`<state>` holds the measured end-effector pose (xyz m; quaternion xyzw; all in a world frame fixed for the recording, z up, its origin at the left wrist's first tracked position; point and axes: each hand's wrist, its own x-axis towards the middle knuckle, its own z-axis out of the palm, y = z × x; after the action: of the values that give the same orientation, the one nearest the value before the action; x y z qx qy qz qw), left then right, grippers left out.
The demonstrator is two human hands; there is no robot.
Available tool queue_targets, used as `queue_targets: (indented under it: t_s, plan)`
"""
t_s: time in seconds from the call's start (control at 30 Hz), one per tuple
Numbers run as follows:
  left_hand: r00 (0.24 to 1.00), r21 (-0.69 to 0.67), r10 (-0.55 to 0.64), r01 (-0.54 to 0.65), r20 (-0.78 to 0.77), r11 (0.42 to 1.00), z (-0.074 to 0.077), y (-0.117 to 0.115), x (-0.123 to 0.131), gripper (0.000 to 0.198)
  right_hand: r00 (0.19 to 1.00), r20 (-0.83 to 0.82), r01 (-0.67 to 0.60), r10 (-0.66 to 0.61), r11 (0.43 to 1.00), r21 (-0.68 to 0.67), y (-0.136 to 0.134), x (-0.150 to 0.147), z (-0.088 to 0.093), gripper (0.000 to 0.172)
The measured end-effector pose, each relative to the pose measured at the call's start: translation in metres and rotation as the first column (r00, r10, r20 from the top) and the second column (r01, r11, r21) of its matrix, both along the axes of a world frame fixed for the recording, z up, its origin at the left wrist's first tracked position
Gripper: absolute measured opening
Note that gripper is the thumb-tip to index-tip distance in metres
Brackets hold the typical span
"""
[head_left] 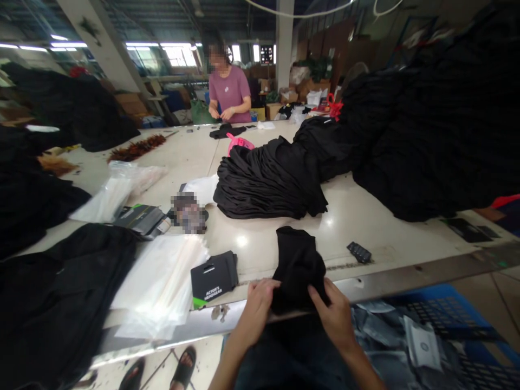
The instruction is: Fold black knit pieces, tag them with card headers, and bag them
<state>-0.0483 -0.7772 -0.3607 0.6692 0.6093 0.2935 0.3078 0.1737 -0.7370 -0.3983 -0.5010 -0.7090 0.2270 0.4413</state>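
Note:
A black cloth garment lies at the table's front edge between my hands. My left hand pinches its left side, fingertips pressed against the fabric. On the opposite side my right hand grips the lower right edge, with the thumb on top of the cloth. Just left of my left hand is a small stack of black header cards with white lettering and a green corner. Beyond the garment sits a large pile of folded black garments.
Clear plastic bags overlap the front edge at left, beside heaped black cloth. A small strip of black stickers lies at right. A blue crate with packed bags stands below the edge. Across the table, a person handles black cloth.

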Motion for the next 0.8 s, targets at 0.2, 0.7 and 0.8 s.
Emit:
queue_targets:
  t_s: [0.2, 0.7, 0.8]
  plan:
    - [0.967, 0.228, 0.044, 0.015, -0.249, 0.974, -0.017, 0.021, 0.027, 0.065, 0.988, 0.038, 0.144, -0.147, 0.987, 0.072, 0.019, -0.004, 0.012, 0.048]
    - [0.981, -0.132, 0.085, -0.062, 0.176, 0.989, 0.015, 0.012, -0.004, 0.067, 0.958, 0.227, -0.188, 0.174, 0.981, 0.042, -0.002, 0.035, 0.009, 0.031]
    - [0.946, -0.121, 0.315, -0.305, 0.077, 0.945, 0.024, 0.029, 0.013, 0.068, 0.97, 0.236, 0.089, -0.053, 0.986, -0.142, 0.019, 0.011, 0.011, 0.046]
